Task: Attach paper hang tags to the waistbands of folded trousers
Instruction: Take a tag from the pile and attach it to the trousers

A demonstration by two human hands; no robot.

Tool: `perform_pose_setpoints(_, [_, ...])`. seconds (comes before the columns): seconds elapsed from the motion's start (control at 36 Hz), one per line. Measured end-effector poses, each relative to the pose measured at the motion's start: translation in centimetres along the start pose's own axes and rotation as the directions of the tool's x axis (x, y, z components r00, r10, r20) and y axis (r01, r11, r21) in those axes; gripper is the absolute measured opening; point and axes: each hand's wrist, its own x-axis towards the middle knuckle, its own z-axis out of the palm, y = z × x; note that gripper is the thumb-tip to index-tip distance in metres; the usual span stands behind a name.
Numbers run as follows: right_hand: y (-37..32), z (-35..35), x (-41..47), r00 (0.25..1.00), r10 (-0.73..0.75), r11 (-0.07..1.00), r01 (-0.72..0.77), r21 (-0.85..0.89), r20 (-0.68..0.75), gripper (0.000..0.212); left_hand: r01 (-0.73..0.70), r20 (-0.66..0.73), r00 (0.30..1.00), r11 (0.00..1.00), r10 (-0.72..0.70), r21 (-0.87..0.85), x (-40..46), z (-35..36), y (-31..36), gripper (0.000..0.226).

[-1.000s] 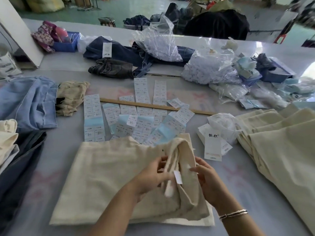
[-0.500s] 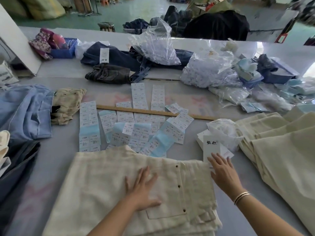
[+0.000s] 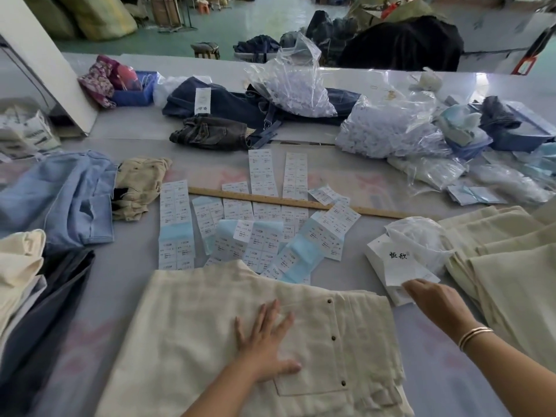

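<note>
Folded cream trousers [image 3: 195,326] lie flat in front of me, with dark buttons along the waistband side at the right. My left hand [image 3: 266,341] rests flat on them with spread fingers. To the right, my right hand [image 3: 433,299] pinches the lower edge of a white paper hang tag [image 3: 400,263] with black characters, lifting it off a small stack of tags [image 3: 376,254] beside the trousers.
Sheets of white and blue size stickers [image 3: 249,233] and a wooden ruler [image 3: 301,203] lie beyond the trousers. A pile of cream trousers [image 3: 511,266] is at right, blue and dark garments [image 3: 60,200] at left. Plastic bags [image 3: 388,130] and jeans [image 3: 234,106] sit farther back.
The trousers were turned over and laid flat. My left hand let go of the waistband and now presses flat; my right hand moved right to the tag stack and took a tag.
</note>
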Motion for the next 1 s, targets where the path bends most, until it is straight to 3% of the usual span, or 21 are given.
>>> perform_pose_setpoints(0.08, [0.1, -0.6, 0.6, 0.997, 0.078, 0.996, -0.078, 0.042, 0.005, 0.015, -0.002, 0.0, 1.0, 1.0, 0.002, 0.004, 0.1, 0.1, -0.1, 0.103])
perform_pose_setpoints(0.22, [0.5, -0.4, 1.0, 0.987, 0.163, 0.984, -0.163, 0.073, 0.001, 0.018, -0.01, -0.002, 1.0, 1.0, 0.01, 0.003, 0.2, 0.2, -0.1, 0.103])
perform_pose_setpoints(0.36, [1.1, 0.5, 0.9, 0.948, 0.229, 0.965, -0.251, 0.076, 0.221, 0.014, -0.007, -0.005, 1.0, 1.0, 0.007, 0.01, 0.1, 0.2, -0.1, 0.102])
perform_pose_setpoints(0.42, [1.6, 0.5, 1.1, 0.916, 0.262, 0.934, -0.319, 0.158, 0.304, 0.023, -0.009, -0.002, 1.0, 1.0, 0.009, 0.008, 0.1, 0.1, 0.0, 0.102])
perform_pose_setpoints(0.47, [2.0, 0.4, 1.8, 0.899, 0.275, 0.907, -0.36, 0.217, 0.34, 0.033, -0.006, -0.003, 1.0, 1.0, 0.006, -0.002, 0.0, 0.0, 0.0, 0.102])
perform_pose_setpoints(0.56, [2.7, 0.3, 2.3, 0.89, 0.222, 0.909, -0.337, 0.245, 0.398, 0.03, -0.006, 0.0, 1.0, 1.0, 0.006, -0.002, -0.1, -0.1, 0.0, 0.102])
perform_pose_setpoints(1.0, [1.8, 0.2, 2.6, 0.839, 0.451, 0.702, -0.544, 0.459, 0.305, 0.028, -0.013, -0.014, 1.0, 1.0, 0.013, -0.012, -0.1, 0.0, 0.1, 0.102])
